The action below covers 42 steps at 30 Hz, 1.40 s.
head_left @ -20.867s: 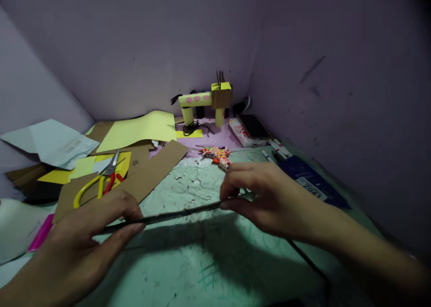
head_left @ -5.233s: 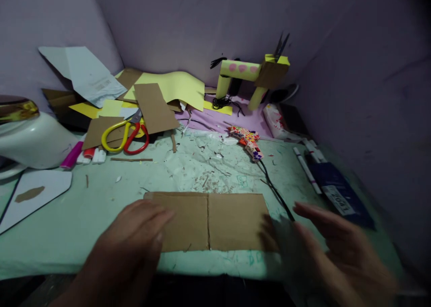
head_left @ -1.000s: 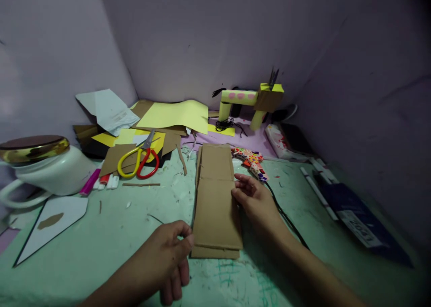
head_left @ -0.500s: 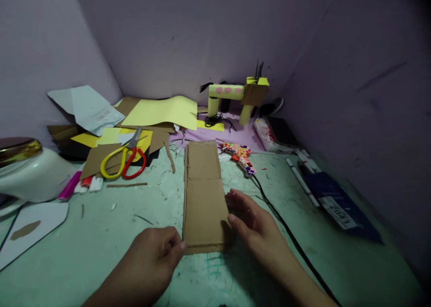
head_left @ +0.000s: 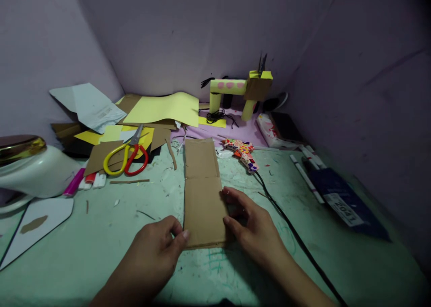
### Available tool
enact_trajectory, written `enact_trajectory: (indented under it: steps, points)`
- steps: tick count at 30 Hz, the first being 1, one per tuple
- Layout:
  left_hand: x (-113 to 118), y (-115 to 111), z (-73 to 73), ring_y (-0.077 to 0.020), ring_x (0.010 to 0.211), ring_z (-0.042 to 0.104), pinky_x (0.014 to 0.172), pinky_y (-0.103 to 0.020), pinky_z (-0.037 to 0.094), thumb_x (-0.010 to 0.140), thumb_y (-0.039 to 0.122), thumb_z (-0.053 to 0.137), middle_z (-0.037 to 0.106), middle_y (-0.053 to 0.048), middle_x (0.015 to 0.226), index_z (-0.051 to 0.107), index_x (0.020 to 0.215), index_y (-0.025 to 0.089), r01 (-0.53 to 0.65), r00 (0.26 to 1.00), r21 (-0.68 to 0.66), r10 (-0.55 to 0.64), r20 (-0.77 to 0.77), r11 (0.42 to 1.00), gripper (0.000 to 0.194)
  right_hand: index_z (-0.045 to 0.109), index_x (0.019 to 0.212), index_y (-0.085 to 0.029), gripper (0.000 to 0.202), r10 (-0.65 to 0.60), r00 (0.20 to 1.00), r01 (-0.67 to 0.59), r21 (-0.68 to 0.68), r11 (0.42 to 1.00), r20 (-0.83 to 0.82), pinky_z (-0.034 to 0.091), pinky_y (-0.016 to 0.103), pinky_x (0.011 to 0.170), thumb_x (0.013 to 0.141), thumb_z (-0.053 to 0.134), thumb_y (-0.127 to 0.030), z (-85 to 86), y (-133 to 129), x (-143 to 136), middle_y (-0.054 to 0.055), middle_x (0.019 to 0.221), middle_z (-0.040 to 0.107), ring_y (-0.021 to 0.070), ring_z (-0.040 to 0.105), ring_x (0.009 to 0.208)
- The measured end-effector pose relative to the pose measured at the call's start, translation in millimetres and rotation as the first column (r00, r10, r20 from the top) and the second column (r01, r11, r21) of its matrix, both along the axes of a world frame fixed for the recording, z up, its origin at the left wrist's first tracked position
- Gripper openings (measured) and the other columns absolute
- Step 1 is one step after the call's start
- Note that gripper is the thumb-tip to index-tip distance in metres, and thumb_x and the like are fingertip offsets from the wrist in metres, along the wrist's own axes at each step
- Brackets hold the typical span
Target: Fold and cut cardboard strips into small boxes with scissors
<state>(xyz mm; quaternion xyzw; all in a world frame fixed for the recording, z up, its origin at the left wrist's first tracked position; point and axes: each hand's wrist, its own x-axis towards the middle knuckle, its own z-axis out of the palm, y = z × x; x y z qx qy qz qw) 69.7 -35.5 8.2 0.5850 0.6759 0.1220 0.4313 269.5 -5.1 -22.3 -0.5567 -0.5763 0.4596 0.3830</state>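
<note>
Pale purple walls meet in the corners behind a table with a green cover, where small scraps are scattered. In front of me, the brown cardboard lies flat on the table, its long side pointing away from me, with a crease across it. My left hand is at its near left corner; the thumb and the bent forefinger are close together there, but I cannot tell if they grip it. My right hand is at the right edge, with thumb and forefinger apart, their tips at this edge. Beyond this hand lies the flowered glue gun, and its black cord runs toward me on the right. To the left, scissors with one yellow and one red handle rest upon paper pieces.
</note>
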Motion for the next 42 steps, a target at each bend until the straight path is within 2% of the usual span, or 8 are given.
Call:
enact_trajectory:
  steps: [9,14,18,24,32,38,42]
  points:
    - [1.3,0.0,-4.5,-0.0144,0.041,0.043,0.043,-0.024,0.025,0.075,0.047,0.048,0.046,0.004,0.041,0.053,0.065,0.022,-0.054,0.997,-0.018,0.053,-0.048,0.998,0.027,0.054,0.122,-0.019,0.057,0.014,0.997,-0.015,0.009,1.0,0.075,0.048,0.041,0.08,0.066,0.058,-0.009,3.1,1.5,0.8,0.01,0.117,0.061,0.0241,0.059,0.094]
    - [5.8,1.1,2.3,-0.0133,0.037,0.041,0.043,-0.024,0.025,0.075,0.051,0.046,0.045,0.005,0.039,0.052,0.066,0.021,-0.091,0.996,-0.079,0.091,-0.002,0.993,0.032,0.055,0.118,-0.02,0.058,-0.002,0.998,0.001,0.019,1.0,0.07,0.048,0.039,0.078,0.063,0.057,-0.004,6.1,0.0,-1.4,0.008,0.113,0.063,0.0213,0.06,0.09]
    - [8.1,4.4,8.6,-0.0138,0.038,0.042,0.044,-0.025,0.027,0.076,0.05,0.043,0.047,0.004,0.04,0.048,0.065,0.021,-0.053,0.999,-0.12,0.051,-0.017,0.991,0.031,0.054,0.117,-0.019,0.059,-0.004,1.0,0.004,0.002,1.0,0.027,0.049,0.037,0.074,0.061,0.056,-0.002,7.9,-2.0,-1.9,0.009,0.109,0.063,0.0204,0.06,0.088]
    - [6.1,9.2,7.0,-0.0143,0.04,0.044,0.045,-0.025,0.027,0.075,0.046,0.044,0.049,0.003,0.04,0.047,0.061,0.022,-0.011,0.995,-0.125,-0.001,-0.097,0.992,0.029,0.052,0.118,-0.021,0.059,0.019,0.999,-0.02,-0.025,0.999,-0.044,0.049,0.038,0.076,0.061,0.056,-0.004,5.1,-5.6,0.5,0.007,0.106,0.062,0.0204,0.06,0.089]
    - [7.6,12.1,11.8,-0.0107,0.034,0.036,0.04,-0.023,0.028,0.073,0.042,0.05,0.046,0.006,0.036,0.043,0.059,0.022,-0.092,0.995,-0.231,0.1,0.021,0.969,0.026,0.05,0.121,-0.013,0.062,0.028,0.997,-0.026,-0.02,0.999,0.074,0.048,0.045,0.076,0.059,0.058,-0.014,8.5,-7.3,1.1,0.012,0.104,0.058,0.0245,0.055,0.088]
    - [8.2,11.8,9.9,-0.01,0.037,0.036,0.042,-0.023,0.026,0.073,0.038,0.05,0.044,0.005,0.037,0.042,0.056,0.022,-0.078,0.997,-0.157,0.081,0.013,0.985,0.025,0.052,0.119,-0.017,0.059,0.049,0.995,-0.049,-0.002,0.999,0.088,0.048,0.043,0.076,0.06,0.057,-0.014,5.1,-6.8,3.4,0.01,0.104,0.057,0.0233,0.054,0.088]
    - [7.1,11.1,9.8,-0.0097,0.039,0.034,0.043,-0.023,0.023,0.07,0.038,0.051,0.043,0.006,0.039,0.041,0.057,0.022,-0.066,0.994,-0.132,0.077,0.077,0.989,0.024,0.05,0.119,-0.017,0.06,0.034,0.998,-0.031,-0.056,0.998,0.059,0.048,0.041,0.074,0.059,0.057,-0.014,6.1,-5.6,2.9,0.009,0.105,0.057,0.0223,0.054,0.087]
